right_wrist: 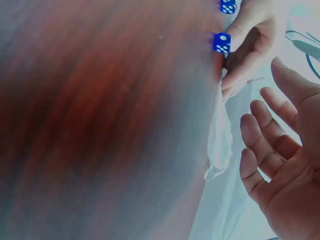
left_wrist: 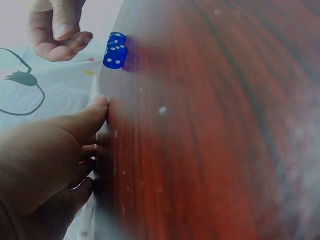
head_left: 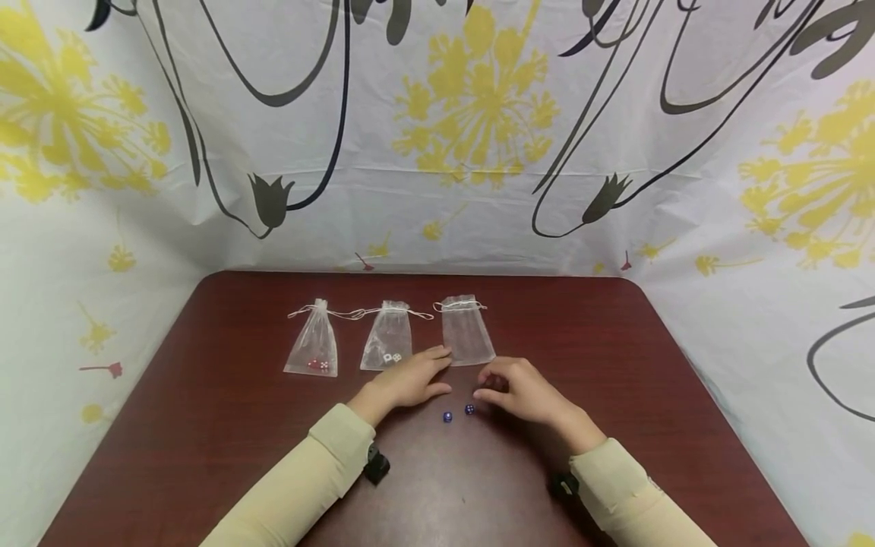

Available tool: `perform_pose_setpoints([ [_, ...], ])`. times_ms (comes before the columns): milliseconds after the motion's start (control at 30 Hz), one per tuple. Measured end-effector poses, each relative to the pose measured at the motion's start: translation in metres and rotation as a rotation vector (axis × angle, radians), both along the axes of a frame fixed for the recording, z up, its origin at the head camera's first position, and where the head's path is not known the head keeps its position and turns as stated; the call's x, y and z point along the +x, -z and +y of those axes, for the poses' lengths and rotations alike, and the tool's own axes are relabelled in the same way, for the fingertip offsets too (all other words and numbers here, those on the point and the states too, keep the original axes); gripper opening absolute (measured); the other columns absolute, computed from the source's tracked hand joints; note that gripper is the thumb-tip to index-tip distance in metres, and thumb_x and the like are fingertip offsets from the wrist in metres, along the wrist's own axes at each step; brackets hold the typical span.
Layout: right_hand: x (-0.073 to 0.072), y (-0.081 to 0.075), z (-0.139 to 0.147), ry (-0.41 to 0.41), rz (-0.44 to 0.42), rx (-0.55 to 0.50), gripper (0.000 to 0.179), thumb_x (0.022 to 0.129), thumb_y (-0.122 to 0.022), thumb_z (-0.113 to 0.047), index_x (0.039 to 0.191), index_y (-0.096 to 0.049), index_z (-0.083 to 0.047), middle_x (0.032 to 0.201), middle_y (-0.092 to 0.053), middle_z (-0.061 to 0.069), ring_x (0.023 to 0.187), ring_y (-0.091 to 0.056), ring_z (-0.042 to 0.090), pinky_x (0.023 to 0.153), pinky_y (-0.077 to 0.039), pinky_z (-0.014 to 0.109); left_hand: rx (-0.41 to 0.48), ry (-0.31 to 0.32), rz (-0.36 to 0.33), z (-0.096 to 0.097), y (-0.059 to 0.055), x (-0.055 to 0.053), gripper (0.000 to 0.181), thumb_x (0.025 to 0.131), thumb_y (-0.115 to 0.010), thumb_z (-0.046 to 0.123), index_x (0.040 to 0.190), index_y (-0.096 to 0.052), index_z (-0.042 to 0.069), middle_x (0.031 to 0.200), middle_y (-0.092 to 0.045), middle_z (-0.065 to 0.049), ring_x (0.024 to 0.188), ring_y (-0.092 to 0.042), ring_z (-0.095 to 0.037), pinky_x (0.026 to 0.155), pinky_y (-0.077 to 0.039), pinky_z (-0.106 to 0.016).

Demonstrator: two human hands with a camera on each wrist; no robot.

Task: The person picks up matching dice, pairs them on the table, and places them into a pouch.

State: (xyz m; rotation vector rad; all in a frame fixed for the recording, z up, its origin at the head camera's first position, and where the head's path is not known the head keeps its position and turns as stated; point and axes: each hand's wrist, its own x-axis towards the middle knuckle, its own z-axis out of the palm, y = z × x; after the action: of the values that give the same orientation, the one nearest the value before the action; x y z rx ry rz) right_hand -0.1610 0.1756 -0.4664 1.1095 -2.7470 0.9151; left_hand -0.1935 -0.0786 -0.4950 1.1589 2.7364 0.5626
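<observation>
Two blue dice with white pips lie on the table between the hands: one blue die (head_left: pixel 447 417) nearer the left hand, another blue die (head_left: pixel 469 409) by the right thumb. My left hand (head_left: pixel 403 380) rests with extended fingers on the tabletop, fingertips at the lower left corner of a sheer white drawstring bag (head_left: pixel 469 334). Loosely bent and holding nothing, my right hand (head_left: pixel 522 391) hovers just right of the dice, below that bag. In the right wrist view the right hand's fingers (right_wrist: pixel 270 130) are spread apart, with a blue die (right_wrist: pixel 222 42) beyond them.
Left of that bag lies a second sheer bag (head_left: pixel 391 327) with white dice inside. Farther left is a third bag (head_left: pixel 316 338), its neck gathered, containing red and white dice. The dark red table (head_left: pixel 225 425) meets a patterned white cloth (head_left: pixel 410 213) behind and at both sides.
</observation>
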Motion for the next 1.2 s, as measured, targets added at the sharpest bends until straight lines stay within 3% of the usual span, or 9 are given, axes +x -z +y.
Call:
perform_pose_setpoints([
  [133, 0.000, -0.005, 0.005, 0.034, 0.020, -0.020, 0.015, 0.088, -0.081, -0.023, 0.093, -0.070, -0.014, 0.085, -0.062, -0.010, 0.071, -0.058, 0.008, 0.063, -0.051, 0.027, 0.030, -0.016, -0.033, 0.004, -0.003, -0.002, 0.060, 0.101, -0.064, 0.036, 0.145, -0.051, -0.002, 0.157, -0.041, -0.017, 0.148, -0.033, -0.031, 0.120, -0.029, -0.041],
  [267, -0.002, -0.011, 0.011, 0.050, 0.064, -0.068, 0.013, 0.088, -0.082, -0.019, 0.093, -0.071, -0.013, 0.085, -0.063, -0.009, 0.071, -0.059, 0.017, 0.062, -0.052, 0.036, 0.148, -0.092, -0.032, 0.010, -0.012, -0.012, 0.057, 0.100, -0.066, 0.031, 0.141, -0.053, -0.006, 0.151, -0.046, -0.023, 0.144, -0.037, -0.037, 0.120, -0.028, -0.046],
  [433, -0.006, -0.019, 0.017, 0.072, 0.103, -0.110, 0.012, 0.087, -0.082, -0.016, 0.093, -0.072, -0.012, 0.086, -0.064, -0.008, 0.072, -0.060, 0.018, 0.062, -0.053, 0.039, 0.253, -0.247, 0.007, 0.021, -0.023, -0.030, 0.041, 0.099, -0.066, 0.022, 0.128, -0.063, -0.006, 0.129, -0.063, -0.022, 0.124, -0.056, -0.038, 0.110, -0.042, -0.049],
  [633, -0.009, -0.028, 0.023, 0.105, 0.136, -0.159, 0.013, 0.085, -0.083, -0.012, 0.088, -0.071, -0.015, 0.083, -0.063, -0.009, 0.071, -0.060, 0.018, 0.061, -0.052, 0.039, 0.263, -0.461, -0.065, 0.033, -0.026, -0.044, 0.031, 0.100, -0.064, 0.024, 0.116, -0.071, -0.003, 0.100, -0.071, -0.013, 0.101, -0.066, -0.032, 0.095, -0.051, -0.045],
  [767, -0.009, -0.031, 0.026, 0.112, 0.146, -0.172, 0.014, 0.085, -0.083, -0.012, 0.087, -0.070, -0.017, 0.082, -0.063, -0.010, 0.072, -0.058, 0.013, 0.062, -0.052, 0.037, 0.229, -0.542, -0.104, 0.038, -0.026, -0.048, 0.029, 0.100, -0.064, 0.026, 0.087, -0.074, 0.001, 0.079, -0.070, -0.009, 0.082, -0.068, -0.028, 0.079, -0.055, -0.041],
  [900, -0.010, -0.032, 0.029, 0.112, 0.138, -0.177, 0.013, 0.086, -0.082, -0.012, 0.088, -0.071, -0.017, 0.083, -0.063, -0.011, 0.072, -0.058, 0.016, 0.062, -0.051, 0.038, 0.166, -0.595, -0.133, 0.041, -0.026, -0.052, 0.045, 0.101, -0.062, 0.027, 0.061, -0.058, 0.008, 0.064, -0.061, -0.009, 0.064, -0.059, -0.027, 0.066, -0.050, -0.039],
  [1000, -0.010, -0.032, 0.030, 0.116, 0.133, -0.180, 0.013, 0.086, -0.082, -0.013, 0.088, -0.071, -0.017, 0.083, -0.062, -0.010, 0.072, -0.059, 0.022, 0.061, -0.050, 0.037, 0.111, -0.619, -0.126, 0.043, -0.026, -0.056, 0.042, 0.102, -0.061, 0.030, 0.066, -0.057, 0.008, 0.071, -0.064, -0.011, 0.069, -0.062, -0.028, 0.069, -0.053, -0.041],
  [1200, -0.008, -0.029, 0.035, 0.136, 0.117, -0.181, 0.013, 0.086, -0.082, -0.013, 0.088, -0.071, -0.016, 0.083, -0.062, -0.010, 0.072, -0.059, 0.025, 0.061, -0.050, 0.039, 0.045, -0.621, -0.082, 0.050, -0.023, -0.065, 0.035, 0.097, -0.069, 0.034, 0.091, -0.070, 0.000, 0.093, -0.072, -0.018, 0.086, -0.070, -0.035, 0.078, -0.058, -0.046],
])
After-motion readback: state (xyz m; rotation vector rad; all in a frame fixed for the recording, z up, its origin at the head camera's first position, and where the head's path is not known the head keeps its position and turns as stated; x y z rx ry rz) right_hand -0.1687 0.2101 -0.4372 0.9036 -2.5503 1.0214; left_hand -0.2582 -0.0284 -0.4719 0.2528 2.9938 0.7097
